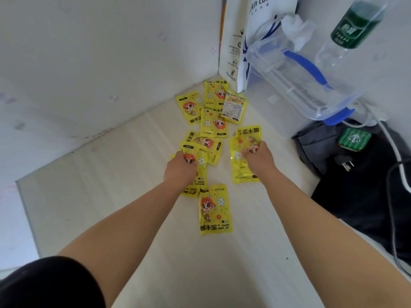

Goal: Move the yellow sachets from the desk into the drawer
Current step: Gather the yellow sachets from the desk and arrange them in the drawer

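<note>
Several yellow hand-warmer sachets with an orange-haired cartoon lie scattered on the pale desk point(111, 207). My left hand point(181, 168) presses down on a small overlapping stack of sachets point(200, 160), fingers curled over it. My right hand point(259, 157) grips another sachet pair point(239, 158) at its middle. One sachet point(215, 210) lies alone nearest me, between my forearms. A far cluster of sachets point(213, 112) sits by the wall corner, one of them turned label-side up. No drawer is in view.
A white paper coffee bag point(235, 52) stands in the corner. A clear plastic box with blue handle point(295, 78) and a green-labelled bottle point(351, 27) sit at right. A dark bag point(355, 185) with cables and a plug lies along the desk's right side.
</note>
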